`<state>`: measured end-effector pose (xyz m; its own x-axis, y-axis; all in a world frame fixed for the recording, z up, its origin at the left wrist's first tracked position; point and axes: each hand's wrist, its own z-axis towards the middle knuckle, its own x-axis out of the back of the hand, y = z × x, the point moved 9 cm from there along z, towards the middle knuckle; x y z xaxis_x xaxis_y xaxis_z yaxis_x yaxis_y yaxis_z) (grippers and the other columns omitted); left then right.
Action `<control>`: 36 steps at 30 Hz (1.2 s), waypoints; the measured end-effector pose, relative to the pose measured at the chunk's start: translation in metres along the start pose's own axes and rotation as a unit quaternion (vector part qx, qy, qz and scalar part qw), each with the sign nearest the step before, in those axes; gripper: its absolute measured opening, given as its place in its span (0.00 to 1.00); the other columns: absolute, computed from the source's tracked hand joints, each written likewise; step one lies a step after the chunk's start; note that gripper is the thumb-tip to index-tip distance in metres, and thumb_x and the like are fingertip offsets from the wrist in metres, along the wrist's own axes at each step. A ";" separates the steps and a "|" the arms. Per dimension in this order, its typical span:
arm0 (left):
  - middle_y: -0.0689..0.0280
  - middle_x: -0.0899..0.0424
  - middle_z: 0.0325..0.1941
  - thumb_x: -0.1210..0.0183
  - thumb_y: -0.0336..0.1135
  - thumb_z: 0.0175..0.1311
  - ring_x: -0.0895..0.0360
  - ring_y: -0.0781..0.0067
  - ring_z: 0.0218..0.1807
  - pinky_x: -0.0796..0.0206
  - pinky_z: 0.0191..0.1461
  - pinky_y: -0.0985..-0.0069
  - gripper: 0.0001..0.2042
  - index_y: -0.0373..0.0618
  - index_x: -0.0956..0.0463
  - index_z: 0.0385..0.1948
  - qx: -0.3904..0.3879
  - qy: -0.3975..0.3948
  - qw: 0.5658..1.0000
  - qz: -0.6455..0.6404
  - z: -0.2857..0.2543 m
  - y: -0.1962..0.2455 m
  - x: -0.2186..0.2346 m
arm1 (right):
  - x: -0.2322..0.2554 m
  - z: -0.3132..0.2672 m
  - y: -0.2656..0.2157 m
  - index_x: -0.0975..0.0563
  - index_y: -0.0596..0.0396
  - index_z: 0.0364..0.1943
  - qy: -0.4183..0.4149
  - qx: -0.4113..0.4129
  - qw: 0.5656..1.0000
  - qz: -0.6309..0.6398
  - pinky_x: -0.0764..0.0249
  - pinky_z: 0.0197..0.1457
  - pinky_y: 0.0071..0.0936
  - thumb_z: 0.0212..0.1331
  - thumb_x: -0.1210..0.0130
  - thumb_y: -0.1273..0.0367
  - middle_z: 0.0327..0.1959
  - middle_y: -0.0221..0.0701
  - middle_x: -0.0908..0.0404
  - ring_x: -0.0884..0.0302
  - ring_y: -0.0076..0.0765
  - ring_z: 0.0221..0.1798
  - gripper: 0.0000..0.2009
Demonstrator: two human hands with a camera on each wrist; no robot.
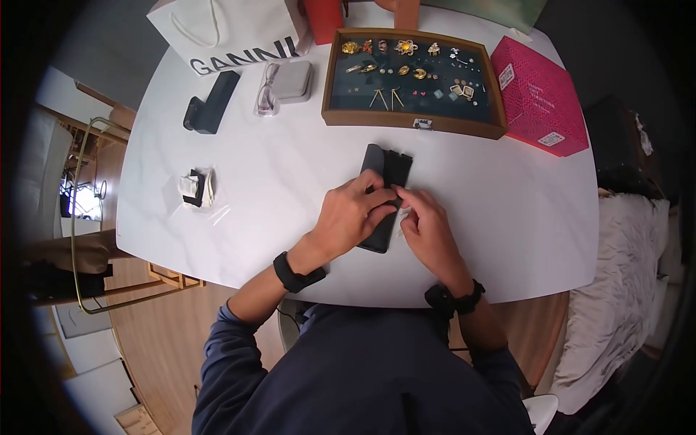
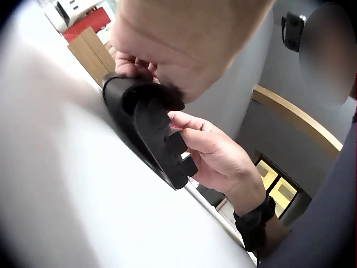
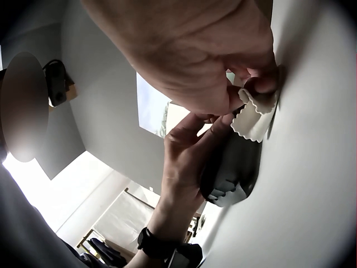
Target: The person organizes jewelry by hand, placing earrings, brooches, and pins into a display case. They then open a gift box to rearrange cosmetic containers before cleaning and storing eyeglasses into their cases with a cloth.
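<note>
A long black glasses case point(image 1: 375, 241) lies on the white table in front of the person, its lid point(image 1: 373, 158) raised on the left. The left hand point(image 1: 349, 216) grips the case near its middle, fingers curled over the edge. A black cloth point(image 1: 399, 165) with a zigzag edge sticks out at the far end; its notched edge also shows in the left wrist view. Curled fingers of the right hand point(image 1: 429, 226) pinch a cream cloth point(image 3: 252, 123) with a zigzag edge, right beside the case. Part of this cloth is hidden under the fingers.
A glass-topped jewellery box point(image 1: 413, 119) stands beyond the hands, with a pink box point(image 1: 540, 98) to its right. Far left are a white paper bag point(image 1: 232, 32), a dark case point(image 1: 214, 105), glasses point(image 1: 267, 90) and a grey case point(image 1: 293, 81). Folded cloths point(image 1: 196, 187) lie on clear plastic at left.
</note>
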<state>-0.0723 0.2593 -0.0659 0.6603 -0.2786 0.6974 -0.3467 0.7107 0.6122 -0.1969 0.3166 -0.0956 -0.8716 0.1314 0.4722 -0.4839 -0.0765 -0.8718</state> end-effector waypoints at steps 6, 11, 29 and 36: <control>0.63 0.22 0.41 0.28 0.27 0.54 0.19 0.60 0.33 0.24 0.34 0.67 0.12 0.45 0.13 0.41 0.038 -0.003 0.998 -0.042 0.003 -0.001 0.000 | 0.004 -0.001 0.004 0.24 0.63 0.60 -0.009 -0.014 0.999 0.030 0.24 0.42 0.37 0.53 0.50 0.86 0.44 0.43 0.23 0.22 0.49 0.40 0.26; 0.63 0.23 0.40 0.29 0.25 0.51 0.19 0.60 0.32 0.24 0.33 0.67 0.13 0.46 0.13 0.41 0.047 -0.010 0.999 -0.004 0.006 0.002 -0.005 | 0.004 -0.002 0.006 0.24 0.64 0.59 0.002 -0.015 0.999 0.034 0.24 0.41 0.35 0.53 0.50 0.86 0.45 0.44 0.22 0.21 0.47 0.39 0.25; 0.57 0.26 0.47 0.29 0.26 0.53 0.25 0.55 0.49 0.28 0.50 0.64 0.10 0.46 0.12 0.38 0.071 0.003 0.986 0.153 -0.021 -0.004 0.039 | 0.002 -0.002 0.015 0.25 0.60 0.61 -0.022 -0.083 0.993 0.084 0.26 0.37 0.25 0.55 0.47 0.86 0.40 0.36 0.20 0.27 0.27 0.30 0.26; 0.56 0.26 0.46 0.27 0.25 0.51 0.27 0.53 0.50 0.31 0.54 0.63 0.09 0.42 0.14 0.35 0.172 0.105 0.964 0.172 -0.059 -0.077 0.106 | 0.001 -0.001 0.019 0.24 0.60 0.59 -0.011 -0.084 0.992 0.089 0.29 0.35 0.21 0.54 0.50 0.86 0.38 0.33 0.21 0.31 0.23 0.30 0.25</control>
<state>0.0636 0.2133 -0.0607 0.5748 0.0969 0.8125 -0.7453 0.4720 0.4709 -0.2067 0.3158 -0.1121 -0.9445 0.1086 0.3099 -0.3038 0.0688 -0.9502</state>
